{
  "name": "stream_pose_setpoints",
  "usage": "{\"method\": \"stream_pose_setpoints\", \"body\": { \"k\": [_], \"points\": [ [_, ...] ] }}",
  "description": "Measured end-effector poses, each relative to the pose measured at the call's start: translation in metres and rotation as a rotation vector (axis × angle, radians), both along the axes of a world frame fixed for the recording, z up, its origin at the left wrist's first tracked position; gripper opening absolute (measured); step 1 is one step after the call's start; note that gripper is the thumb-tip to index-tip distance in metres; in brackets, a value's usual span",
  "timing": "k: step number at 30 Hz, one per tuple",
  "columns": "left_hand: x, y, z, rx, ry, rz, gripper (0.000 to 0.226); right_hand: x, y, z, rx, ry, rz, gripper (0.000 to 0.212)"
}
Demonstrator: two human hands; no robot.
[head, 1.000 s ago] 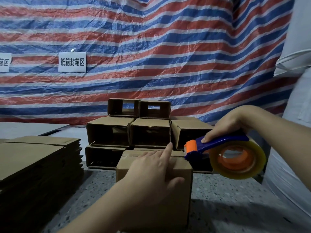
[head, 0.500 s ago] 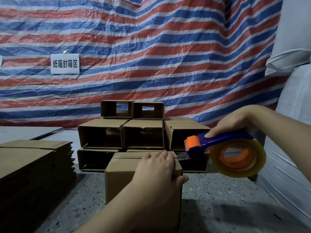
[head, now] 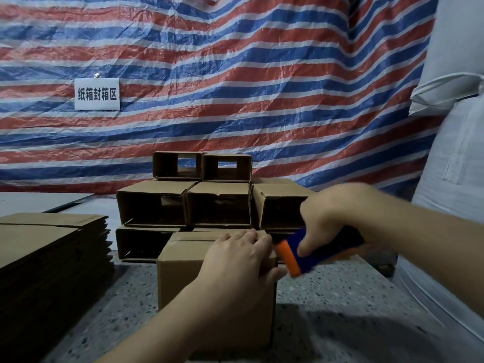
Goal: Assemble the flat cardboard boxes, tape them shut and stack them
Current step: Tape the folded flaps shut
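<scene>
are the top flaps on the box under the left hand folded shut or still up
Folded shut: the flaps of the cardboard box lie flat, a seam showing across its top, with the left hand resting on them. Whether tape is on yet, cannot tell.

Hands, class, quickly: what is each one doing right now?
Left hand: open, fingers pressing the cardboard box top.
Right hand: gripping the tape dispenser.

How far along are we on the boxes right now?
Done: a stack of assembled boxes stands at the back. In hand: the left hand holds the current box while the right hand brings the tape dispenser to its edge. Left: the flat cardboard pile.
</scene>
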State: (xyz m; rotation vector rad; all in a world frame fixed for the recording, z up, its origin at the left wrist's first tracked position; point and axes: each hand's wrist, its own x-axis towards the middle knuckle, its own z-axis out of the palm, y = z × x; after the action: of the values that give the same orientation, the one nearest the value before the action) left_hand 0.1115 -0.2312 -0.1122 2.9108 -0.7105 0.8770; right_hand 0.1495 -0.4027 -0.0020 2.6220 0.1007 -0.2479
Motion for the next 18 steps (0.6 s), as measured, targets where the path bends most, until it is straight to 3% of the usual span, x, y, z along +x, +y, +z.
{"method": "stream_pose_setpoints", "body": {
  "k": [3, 8, 12, 18],
  "points": [
    [0.000, 0.001, -0.001, -0.019, 0.002, -0.001, 0.061, -0.006, -0.006, -0.046, -0.158, -0.004, 0.003, 0.055],
    [0.000, 0.002, -0.003, -0.028, -0.006, -0.023, 0.067, -0.021, -0.045, -0.107, 0.334, -0.312, -0.019, 0.050],
    [-0.002, 0.009, 0.000, -0.010, 0.035, -0.073, 0.073, -0.032, -0.042, -0.154, 0.465, -0.318, -0.119, 0.056],
    [-0.010, 0.010, 0.003, -0.072, 0.038, -0.143, 0.069, -0.045, -0.042, -0.176, 0.556, -0.402, -0.202, 0.059]
  ]
}}
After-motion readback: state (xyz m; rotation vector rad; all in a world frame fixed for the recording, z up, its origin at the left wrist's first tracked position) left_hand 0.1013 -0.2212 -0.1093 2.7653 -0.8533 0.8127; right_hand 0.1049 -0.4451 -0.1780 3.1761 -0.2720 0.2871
